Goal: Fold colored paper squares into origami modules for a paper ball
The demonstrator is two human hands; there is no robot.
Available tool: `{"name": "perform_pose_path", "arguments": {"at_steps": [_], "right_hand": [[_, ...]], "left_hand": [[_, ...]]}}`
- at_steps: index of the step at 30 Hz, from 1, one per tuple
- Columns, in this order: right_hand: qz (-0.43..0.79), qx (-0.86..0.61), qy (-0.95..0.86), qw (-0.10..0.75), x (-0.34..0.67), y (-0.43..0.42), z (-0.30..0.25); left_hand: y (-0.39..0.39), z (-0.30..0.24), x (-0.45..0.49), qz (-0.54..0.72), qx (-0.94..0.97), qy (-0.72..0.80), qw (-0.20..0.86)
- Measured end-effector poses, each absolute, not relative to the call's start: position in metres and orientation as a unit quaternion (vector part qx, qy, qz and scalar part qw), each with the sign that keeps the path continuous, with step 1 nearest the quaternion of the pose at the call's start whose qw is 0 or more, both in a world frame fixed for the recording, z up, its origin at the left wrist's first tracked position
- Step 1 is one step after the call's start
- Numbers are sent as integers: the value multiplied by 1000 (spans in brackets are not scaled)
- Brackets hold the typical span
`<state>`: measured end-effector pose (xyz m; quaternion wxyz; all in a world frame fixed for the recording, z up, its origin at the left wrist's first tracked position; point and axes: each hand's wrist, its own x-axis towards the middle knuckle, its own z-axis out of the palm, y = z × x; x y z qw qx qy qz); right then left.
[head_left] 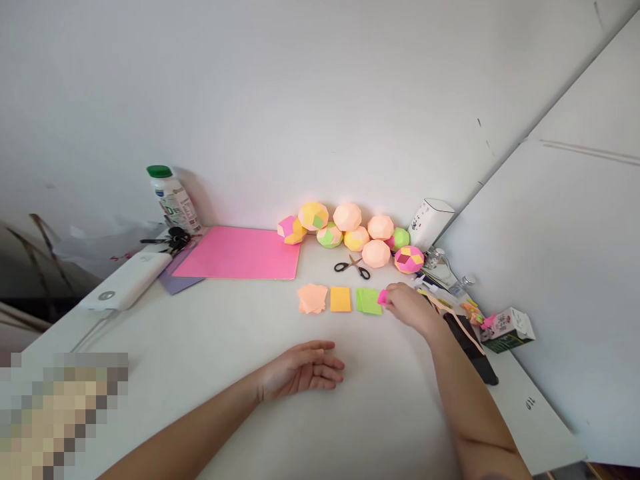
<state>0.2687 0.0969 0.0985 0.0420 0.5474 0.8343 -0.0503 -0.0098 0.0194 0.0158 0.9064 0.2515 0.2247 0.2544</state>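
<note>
Presently, the right hand [409,308] pinches pink sticky paper [383,297] just beside the green sticky notes [369,302], whereas the left hand [299,371], its fingers loosely open, is over the white table [240,327].

I see a single view, from the person's own head, facing forward and tipped down at the table [240,340]. It sits above and behind the left hand [303,370] and right hand [407,305], near enough that the forearms run in from the bottom edge, yet wide enough to take the back wall [320,113] across the top and the side wall [575,220] at right.
</note>
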Motion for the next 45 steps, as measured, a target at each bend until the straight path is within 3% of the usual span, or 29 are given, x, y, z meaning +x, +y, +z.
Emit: {"name": "perform_pose_path", "arguments": {"at_steps": [8, 18, 22, 27, 32, 36, 41, 45], "right_hand": [[-99, 588, 797, 96, 307, 131, 78], [-118, 573, 806, 93, 310, 133, 72], [-78, 574, 814, 47, 287, 124, 81], [-48, 457, 885, -77, 243, 111, 71], [-38, 403, 907, -116, 203, 104, 55], [-17, 358, 932, -53, 161, 110, 56], [21, 367, 920, 132, 114, 127, 68], [44, 382, 909, 159, 96, 131, 69]], "left_hand": [[20, 20, -9, 249, 257, 234, 904], [21, 21, -10, 252, 257, 224, 906], [21, 20, -10, 254, 260, 221, 905], [20, 23, -9, 256, 260, 225, 903], [21, 24, -9, 254, 263, 222, 904], [21, 24, -9, 257, 263, 220, 904], [21, 24, -8, 260, 265, 216, 903], [22, 23, -7, 258, 267, 212, 904]]}}
